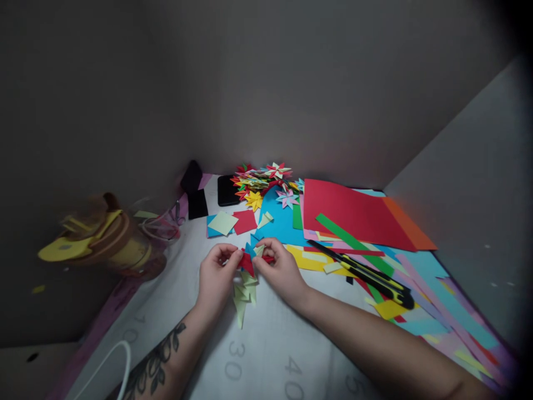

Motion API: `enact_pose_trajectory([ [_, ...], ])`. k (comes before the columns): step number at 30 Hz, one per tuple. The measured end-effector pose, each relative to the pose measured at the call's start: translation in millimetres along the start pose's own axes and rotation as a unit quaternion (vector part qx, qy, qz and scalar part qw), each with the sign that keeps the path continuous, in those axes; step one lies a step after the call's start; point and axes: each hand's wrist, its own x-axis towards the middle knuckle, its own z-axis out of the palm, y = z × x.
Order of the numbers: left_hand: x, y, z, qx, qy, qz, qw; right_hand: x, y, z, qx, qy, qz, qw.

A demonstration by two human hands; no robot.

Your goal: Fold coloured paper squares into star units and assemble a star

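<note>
Between my two hands is a folded paper piece (247,262) with red, blue and pale green points. The fingertips and thumb of my left hand (219,275) pinch its red left side. My right hand (285,272) closes on the other side, its fingers covering part of the paper. Just below lie several folded pale green paper pieces (244,297) on the white sheet. Beyond my hands are square papers in pale green (224,223), red (245,221) and blue. A small folded pale green piece (265,220) rests to their right.
Finished paper stars (287,197) are heaped at the back, beside a black phone (226,190). Red paper sheets (353,211) and a black-yellow utility knife (375,280) lie right, over coloured strips (433,294). A lidded cup (133,250) stands left, with a white cable (125,355) nearer me.
</note>
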Motion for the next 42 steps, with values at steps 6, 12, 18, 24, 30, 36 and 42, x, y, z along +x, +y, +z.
enact_pose_trajectory([
  [6, -3.3, 2.5, 3.7, 0.009, 0.014, 0.009, 1.000, 0.4, 0.1, 0.5, -0.020, 0.013, -0.001, 1.000],
  [12, -6.9, 2.0, 5.8, 0.005, -0.012, 0.015, 1.000, 2.1, -5.1, -2.0, -0.044, 0.029, -0.012, 0.999],
  [18, -4.8, 0.2, 5.1, -0.029, -0.073, 0.003, 0.997, 2.6, -4.8, -2.8, -0.017, -0.005, -0.001, 1.000],
  [24, -3.5, 0.2, 2.4, -0.032, -0.056, -0.022, 0.998, 4.4, -0.7, -3.5, 0.037, 0.008, -0.005, 0.999],
  [30, -4.7, 1.3, 3.7, -0.004, -0.040, 0.000, 0.999, 3.9, -2.3, -3.8, 0.027, 0.011, 0.007, 1.000],
  [36, -4.0, 2.5, 4.2, -0.018, -0.037, -0.007, 0.999, 1.8, -5.1, -0.8, 0.012, 0.004, 0.010, 1.000],
  [42, -6.0, 5.1, 2.5, 0.015, -0.051, 0.030, 0.998, 1.2, -7.5, -0.5, -0.018, 0.016, -0.002, 1.000],
])
